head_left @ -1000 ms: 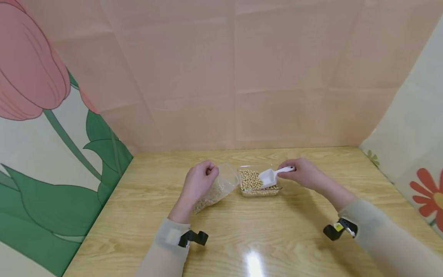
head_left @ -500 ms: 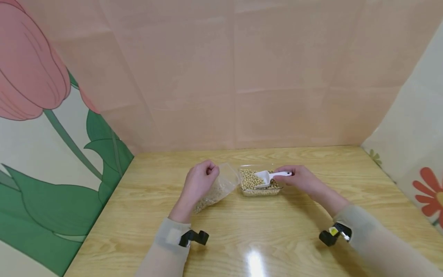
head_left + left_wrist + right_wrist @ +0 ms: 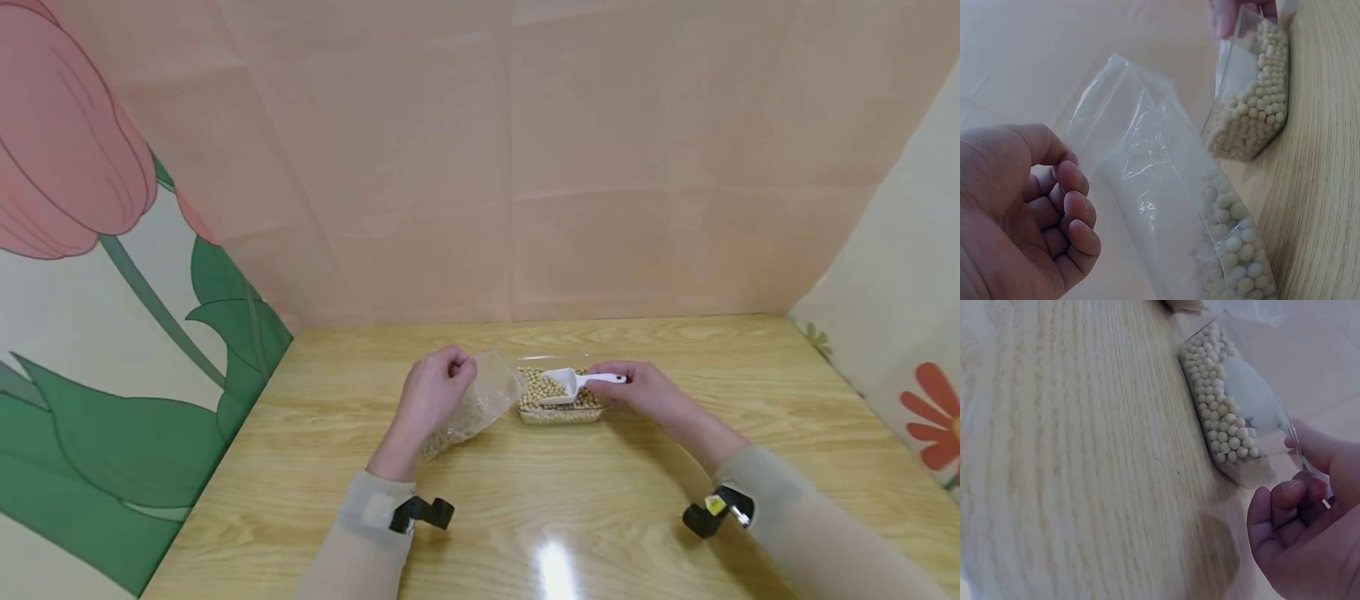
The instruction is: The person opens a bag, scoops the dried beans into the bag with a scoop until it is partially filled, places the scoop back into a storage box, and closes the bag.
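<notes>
My left hand (image 3: 438, 387) pinches the mouth of a clear plastic bag (image 3: 497, 383) between thumb and forefinger, the other fingers curled. Round beige soybeans (image 3: 1241, 250) lie in the lower part of the bag. Just right of it stands a clear rectangular container (image 3: 534, 419) filled with more soybeans (image 3: 534, 387). The handle of a white scoop (image 3: 561, 385) is held in my right hand (image 3: 651, 390), at the container's right end. The scoop's bowl is down among the beans, its mouth facing left, with beans at its front edge.
The things rest on a wood-grain table (image 3: 615, 517). Behind it hangs a plain pinkish cloth (image 3: 510, 167). Flower-patterned sheets border the left (image 3: 135, 433) and right sides. A camera mount is strapped to each forearm.
My right hand has moved left and slightly down, pushing the scoop leftward through the beans and levelling its handle. My left hand and the bag have stayed in place.
</notes>
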`<state>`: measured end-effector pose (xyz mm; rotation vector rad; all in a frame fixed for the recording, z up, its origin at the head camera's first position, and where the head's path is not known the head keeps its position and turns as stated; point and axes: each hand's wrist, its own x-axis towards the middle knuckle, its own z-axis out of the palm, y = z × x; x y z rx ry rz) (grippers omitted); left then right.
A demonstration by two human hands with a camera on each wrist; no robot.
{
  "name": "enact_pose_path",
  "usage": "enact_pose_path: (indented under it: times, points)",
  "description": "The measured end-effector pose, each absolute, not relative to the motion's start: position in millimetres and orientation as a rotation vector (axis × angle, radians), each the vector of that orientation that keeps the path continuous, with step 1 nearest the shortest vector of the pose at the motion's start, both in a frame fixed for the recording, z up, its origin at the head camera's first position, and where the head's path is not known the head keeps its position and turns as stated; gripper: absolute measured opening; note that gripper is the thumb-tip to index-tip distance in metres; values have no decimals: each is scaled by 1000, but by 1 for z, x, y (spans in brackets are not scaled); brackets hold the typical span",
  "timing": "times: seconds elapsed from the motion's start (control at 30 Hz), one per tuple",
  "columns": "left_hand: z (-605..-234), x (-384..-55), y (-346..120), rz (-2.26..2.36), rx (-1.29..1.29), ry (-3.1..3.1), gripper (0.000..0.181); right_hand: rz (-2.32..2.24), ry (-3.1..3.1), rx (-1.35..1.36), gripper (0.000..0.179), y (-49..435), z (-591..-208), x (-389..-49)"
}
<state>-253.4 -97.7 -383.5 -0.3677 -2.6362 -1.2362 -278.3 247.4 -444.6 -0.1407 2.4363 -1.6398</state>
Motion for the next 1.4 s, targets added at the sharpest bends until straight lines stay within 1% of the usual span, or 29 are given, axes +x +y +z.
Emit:
enact_pose_path:
  times: [0.17, 0.43, 0.6, 0.73, 1.0, 1.13, 1.3, 1.4]
  points:
    - [-384, -254, -97, -1245, -356, -2646, 18, -1660, 2405, -94, 49, 249, -448, -277]
    - [-385, -255, -97, -1267, -368, -2636, 18, -1842, 2282, -134, 49, 252, -454, -275]
    - [-386, -255, -97, -1266, -373, -2640, 18, -2055, 2054, -89, 39, 258, -460, -274]
    - [-386, -255, -98, -1263, -380, -2640, 19, -2137, 1961, -79, 31, 262, -460, -273]
    - [-387, -255, -99, -1271, -368, -2653, 19, -2181, 1925, -129, 24, 262, -446, -268]
    - [-387, -256, -99, -1271, -361, -2651, 19, -2148, 1995, -152, 29, 259, -435, -267]
    - [-386, -255, -100, -1271, -352, -2653, 18, -2128, 2043, -197, 28, 253, -420, -264]
    - [-386, -255, -100, -1268, -349, -2654, 18, -2092, 2082, -221, 33, 247, -411, -262]
